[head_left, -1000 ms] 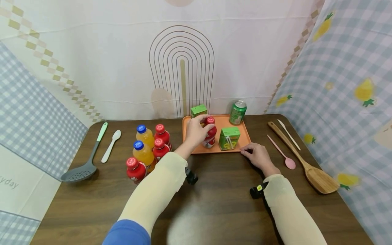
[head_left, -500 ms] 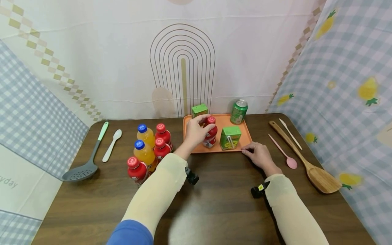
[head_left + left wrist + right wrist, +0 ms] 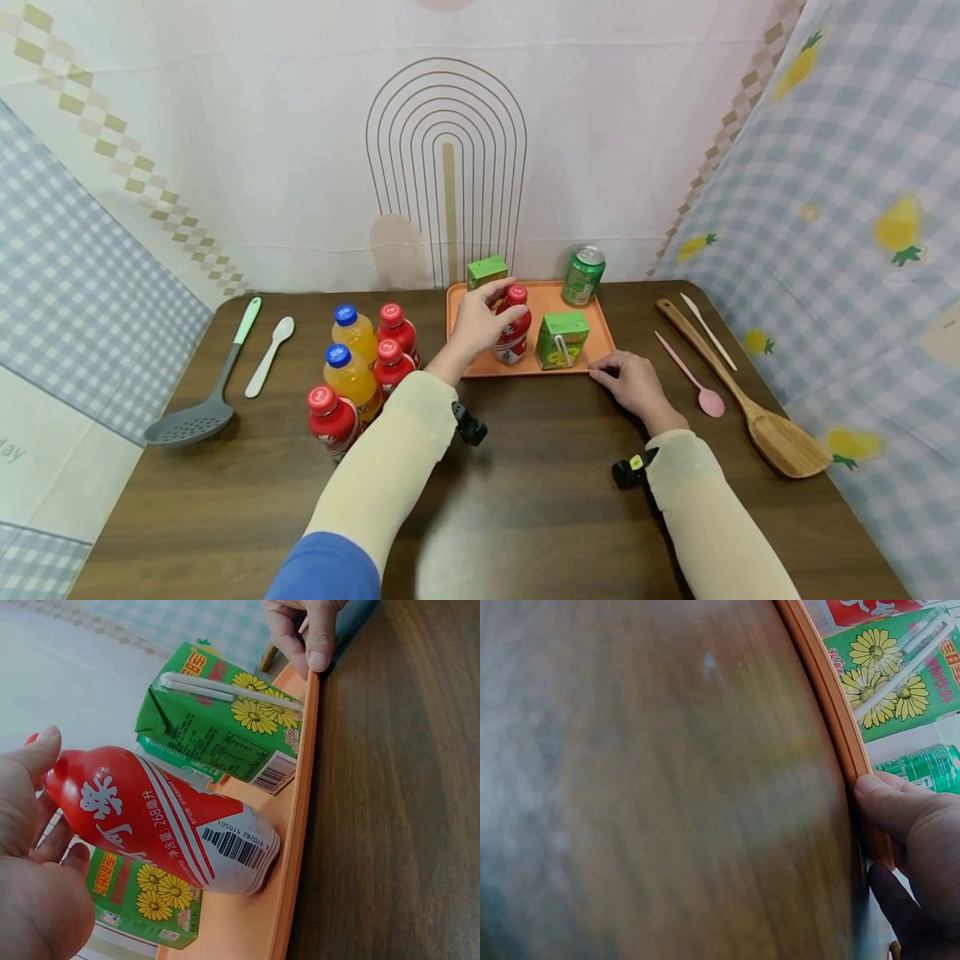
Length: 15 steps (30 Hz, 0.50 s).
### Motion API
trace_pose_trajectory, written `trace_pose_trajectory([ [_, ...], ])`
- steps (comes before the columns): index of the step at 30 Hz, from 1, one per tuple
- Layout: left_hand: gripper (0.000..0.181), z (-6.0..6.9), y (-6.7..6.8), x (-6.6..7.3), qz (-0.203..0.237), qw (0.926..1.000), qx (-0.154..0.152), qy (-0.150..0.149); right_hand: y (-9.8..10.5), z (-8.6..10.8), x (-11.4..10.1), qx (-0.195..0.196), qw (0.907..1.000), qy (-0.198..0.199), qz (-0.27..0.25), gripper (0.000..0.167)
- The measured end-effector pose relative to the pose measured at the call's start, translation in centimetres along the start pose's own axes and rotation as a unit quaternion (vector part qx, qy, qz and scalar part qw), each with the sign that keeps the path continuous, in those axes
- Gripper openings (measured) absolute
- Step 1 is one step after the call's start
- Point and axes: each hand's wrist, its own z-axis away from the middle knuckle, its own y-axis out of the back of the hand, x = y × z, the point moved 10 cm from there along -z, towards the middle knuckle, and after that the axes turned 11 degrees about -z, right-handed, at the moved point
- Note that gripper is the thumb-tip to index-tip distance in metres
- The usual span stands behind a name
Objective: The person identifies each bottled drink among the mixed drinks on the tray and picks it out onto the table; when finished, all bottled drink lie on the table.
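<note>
An orange tray (image 3: pixel 487 367) lies at the back of the table. Upright on it stands a red drink bottle (image 3: pixel 513 335), and my left hand (image 3: pixel 477 323) grips it near the neck, thumb and fingers on either side. In the left wrist view the bottle (image 3: pixel 161 817) shows its printed label, and part of the fingers is hidden behind it. My right hand (image 3: pixel 628 379) pinches the tray's front right corner; its thumb lies on the rim (image 3: pixel 844 727). Between the hands stands a green drink carton (image 3: pixel 562 340) with a straw. Another green carton (image 3: pixel 487 268) is partly hidden behind my left hand.
A green can (image 3: pixel 583 275) stands at the tray's back right. Left of the tray are red bottles (image 3: pixel 333 419) and orange juice bottles (image 3: pixel 351 375). A slotted turner (image 3: pixel 191 421) and white spoon (image 3: pixel 270 358) lie far left; a pink spoon (image 3: pixel 709 402), white knife (image 3: pixel 708 329) and wooden spatula (image 3: pixel 787 442) lie right.
The head view shifts only slightly. Both hands, the bottle and the tray keep their places.
</note>
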Motion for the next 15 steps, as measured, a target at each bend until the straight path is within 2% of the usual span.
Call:
trace_pose_trajectory([
  [5,0.042,-0.05,-0.33,-0.41,0.024,0.9994,-0.014,0.021,-0.09,0.04,0.06,-0.002,1.0000,0.000,-0.003,0.008],
  [15,0.039,0.32,-0.45,0.12,0.035,0.9991,0.000,0.025,-0.02,0.00,0.14,-0.006,0.9999,-0.011,-0.007,0.009],
])
